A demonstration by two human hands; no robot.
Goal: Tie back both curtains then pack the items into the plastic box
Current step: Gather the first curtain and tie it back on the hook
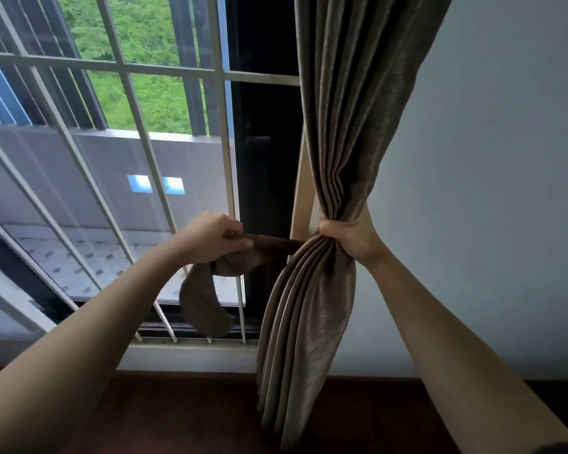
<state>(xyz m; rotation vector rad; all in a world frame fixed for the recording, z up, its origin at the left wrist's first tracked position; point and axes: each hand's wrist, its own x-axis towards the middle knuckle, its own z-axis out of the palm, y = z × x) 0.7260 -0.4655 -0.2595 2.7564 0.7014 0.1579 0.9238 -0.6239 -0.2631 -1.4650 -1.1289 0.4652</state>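
Note:
A brown pleated curtain (pixel 351 119) hangs at the right side of the window, gathered tight at its waist. My right hand (pixel 348 235) grips the bunched folds there, fingers wrapped round them. A matching brown tie-back strap (pixel 276 244) runs from the gathered curtain leftward to my left hand (pixel 215 239), which pinches it taut. The strap's loose end (pixel 204 306) dangles below my left hand in front of the window. The plastic box and the other curtain are out of view.
White window bars (pixel 138 126) cover the window on the left, with a dark frame post (pixel 263 158) beside the curtain. A pale wall (pixel 489 191) stands on the right. Below the sill lies a dark reddish wooden surface (pixel 194 417).

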